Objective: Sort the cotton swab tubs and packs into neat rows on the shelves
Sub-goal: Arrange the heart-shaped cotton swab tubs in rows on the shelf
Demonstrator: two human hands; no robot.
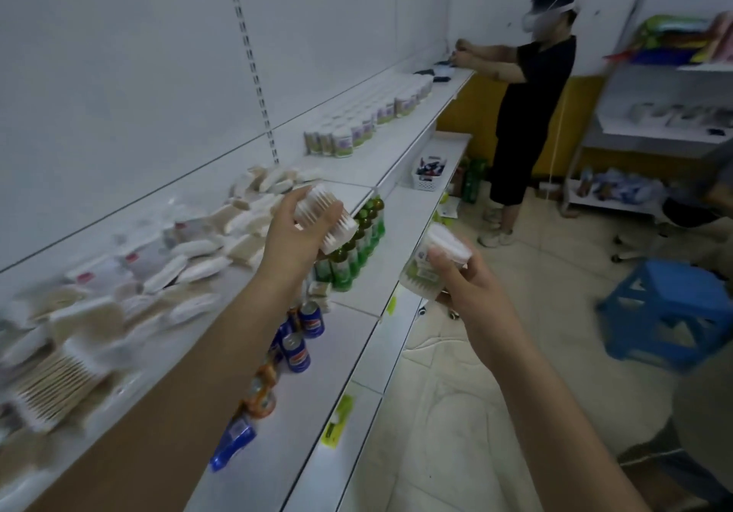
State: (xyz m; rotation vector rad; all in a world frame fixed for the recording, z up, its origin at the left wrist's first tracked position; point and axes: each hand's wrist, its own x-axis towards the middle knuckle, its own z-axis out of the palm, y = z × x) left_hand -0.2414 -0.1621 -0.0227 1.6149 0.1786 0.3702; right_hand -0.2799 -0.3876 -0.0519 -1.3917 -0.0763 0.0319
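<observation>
Hands first: our left hand (295, 234) is up over the front edge of the top shelf (380, 162), fingers curled around a clear tub of cotton swabs (327, 218) tipped on its side, white tips pointing out right. Our right hand (462, 281) is lower, out over the aisle, gripping another cotton swab tub (430, 263) with a green-and-white label, held roughly upright with its lid toward us.

On the top shelf, left of our hands, we've got a messy heap of swab packs (186, 249), pretty blurry. Further along sit tidy rows of labelled tubs (357, 130). The shelf below carries green bottles (357, 249) and blue soda cans (301, 341).

Down the aisle another person (527, 115) in black, wearing a white headset, works at the shelf's far end. A blue plastic stool (666, 309) stands on the floor to the right.
</observation>
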